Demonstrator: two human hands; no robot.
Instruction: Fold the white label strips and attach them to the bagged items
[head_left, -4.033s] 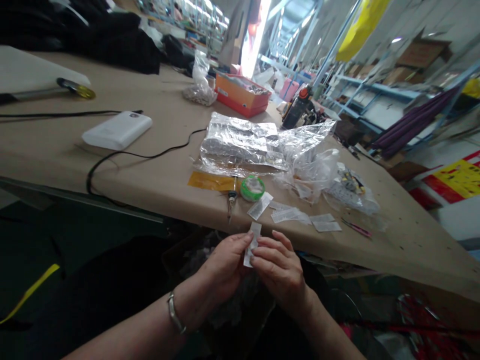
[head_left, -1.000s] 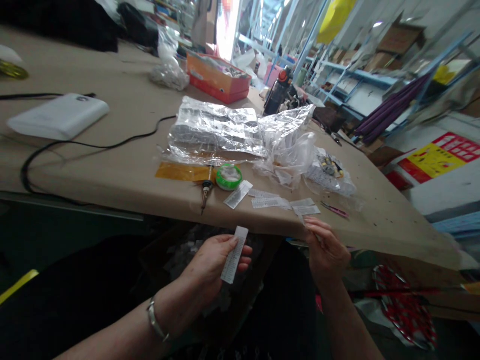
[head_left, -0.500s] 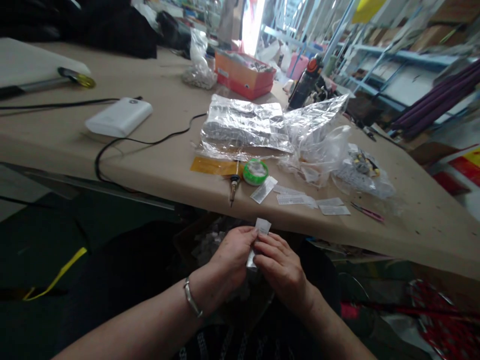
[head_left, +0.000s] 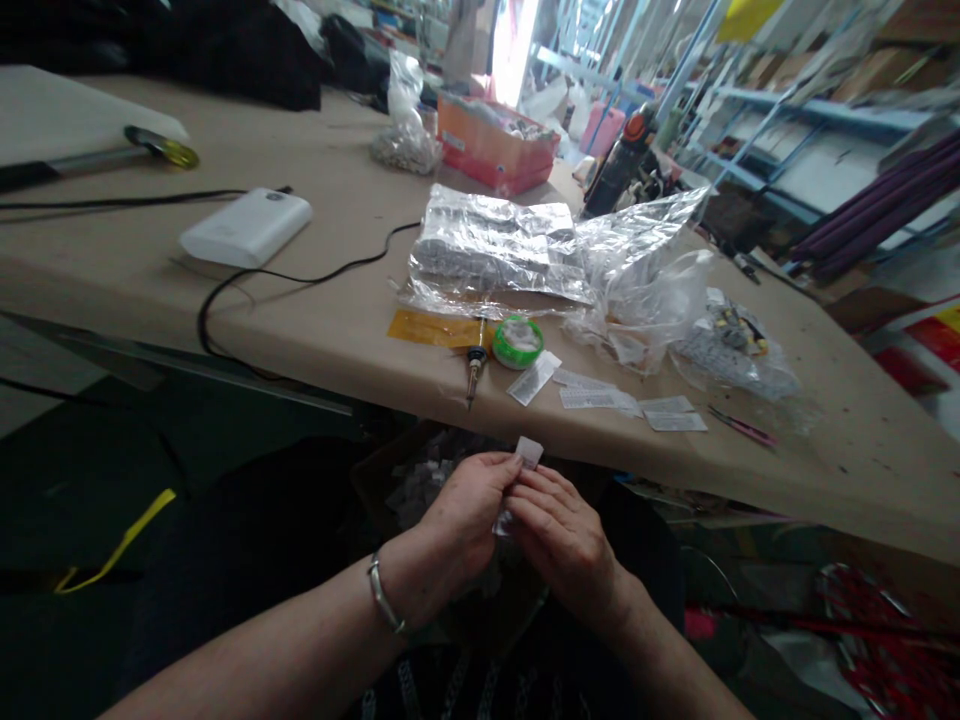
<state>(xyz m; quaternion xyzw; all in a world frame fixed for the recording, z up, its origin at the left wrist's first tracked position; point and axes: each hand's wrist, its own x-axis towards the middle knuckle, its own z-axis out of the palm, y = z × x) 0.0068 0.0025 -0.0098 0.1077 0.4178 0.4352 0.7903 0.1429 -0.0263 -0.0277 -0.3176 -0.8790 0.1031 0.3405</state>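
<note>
Just off the table's front edge, over my lap, both hands meet around a small clear plastic packet (head_left: 529, 453). My left hand (head_left: 469, 510) pinches it between thumb and fingers. From the other side, the fingers of my right hand (head_left: 561, 525) are wrapped over its middle. A pale end sticks out above the fingers and a shiny end below; whatever it contains is hidden. On the table close by lie a clear strip (head_left: 535, 378), more printed clear strips (head_left: 598, 397), a green round container (head_left: 517, 342) and a soldering iron tip (head_left: 474, 370).
Behind these lie a silvery plastic bag (head_left: 495, 245), crumpled clear bags (head_left: 652, 290) and an orange-red box (head_left: 495, 145). Pink tweezers (head_left: 742, 427) rest at the right. A white power bank (head_left: 247, 228) and black cable (head_left: 330, 280) are at left. Scraps (head_left: 424, 490) fill a box below.
My hands stay together on the packet, with the right fingers shifted slightly over it. The view has moved a little, so the table things appear slightly further right.
</note>
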